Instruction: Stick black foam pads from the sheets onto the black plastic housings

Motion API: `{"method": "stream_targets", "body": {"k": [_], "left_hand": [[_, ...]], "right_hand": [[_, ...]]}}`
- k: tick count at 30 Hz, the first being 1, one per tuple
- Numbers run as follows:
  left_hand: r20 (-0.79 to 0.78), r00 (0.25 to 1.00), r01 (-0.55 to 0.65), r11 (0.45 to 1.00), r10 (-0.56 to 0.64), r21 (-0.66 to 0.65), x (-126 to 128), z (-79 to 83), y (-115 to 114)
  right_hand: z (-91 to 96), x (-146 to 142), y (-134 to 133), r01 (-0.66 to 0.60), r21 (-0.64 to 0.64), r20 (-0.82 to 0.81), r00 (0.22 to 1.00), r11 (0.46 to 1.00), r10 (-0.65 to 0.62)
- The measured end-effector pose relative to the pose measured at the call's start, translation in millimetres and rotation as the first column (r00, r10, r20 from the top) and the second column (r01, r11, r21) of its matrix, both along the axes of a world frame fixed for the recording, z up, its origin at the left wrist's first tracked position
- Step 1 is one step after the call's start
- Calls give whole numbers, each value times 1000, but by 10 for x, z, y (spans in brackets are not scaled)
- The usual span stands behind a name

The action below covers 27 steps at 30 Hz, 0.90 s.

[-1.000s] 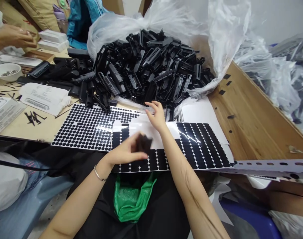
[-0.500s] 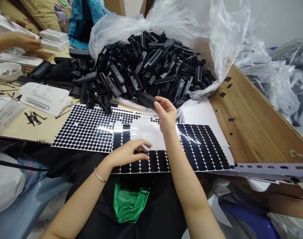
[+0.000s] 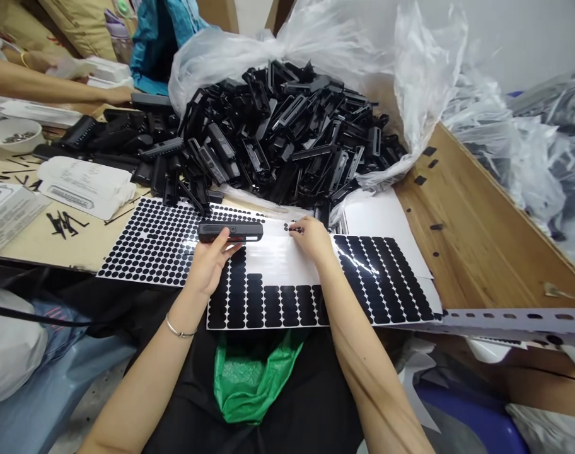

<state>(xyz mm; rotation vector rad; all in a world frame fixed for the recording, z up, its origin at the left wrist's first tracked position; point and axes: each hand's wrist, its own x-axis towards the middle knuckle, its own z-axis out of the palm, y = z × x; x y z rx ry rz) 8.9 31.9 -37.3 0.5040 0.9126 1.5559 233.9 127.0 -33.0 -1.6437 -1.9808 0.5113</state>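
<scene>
A black plastic housing (image 3: 238, 231), long and narrow, is held level in my left hand (image 3: 209, 263), thumb on its near side. It is just above the sheet of round black stickers (image 3: 150, 246). My right hand (image 3: 314, 239) is closed in a pinch at the few round stickers left by the bare white backing. Whatever lies between those fingertips is too small to make out. A second sheet, with oblong black stickers (image 3: 287, 306), lies in front under my wrists, its middle part peeled to white backing (image 3: 278, 255).
A big heap of black plastic housings (image 3: 287, 126) spills from a clear plastic bag (image 3: 335, 38) behind the sheets. On the right is a wooden tray (image 3: 481, 239) with stray stickers. At left, a co-worker's hand (image 3: 120, 94) reaches to the parts, near a white bowl (image 3: 13, 133) and cards (image 3: 86, 183).
The housing has passed from my right hand to my left, lower and further left. My right hand has come down to the round stickers. The co-worker's arm now reaches further right.
</scene>
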Motion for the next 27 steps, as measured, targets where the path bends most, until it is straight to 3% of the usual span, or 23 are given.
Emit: {"method": "stream_targets", "body": {"k": [9, 13, 18, 23, 25, 27], "left_hand": [[-61, 995, 78, 996, -81, -53, 46, -4, 0], [-101, 993, 58, 993, -68, -105, 72, -58, 15], [-142, 977, 156, 986, -162, -51, 159, -106, 17], [-202, 967, 147, 988, -153, -45, 256, -114, 4], [-195, 972, 129, 991, -134, -37, 269, -112, 3], [-180, 977, 114, 993, -118, -35, 263, -105, 6]], "right_hand": [[-55, -20, 24, 34, -52, 40, 999, 998, -32], [-58, -57, 34, 77, -105, 19, 997, 991, -75], [-16, -91, 70, 69, -166, -50, 996, 984, -78], [181, -88, -67, -63, -121, -208, 977, 991, 37], [260, -115, -207, -217, -119, -393, 906, 969, 154], [303, -176, -372, -380, -132, -569, 785, 916, 244]]}}
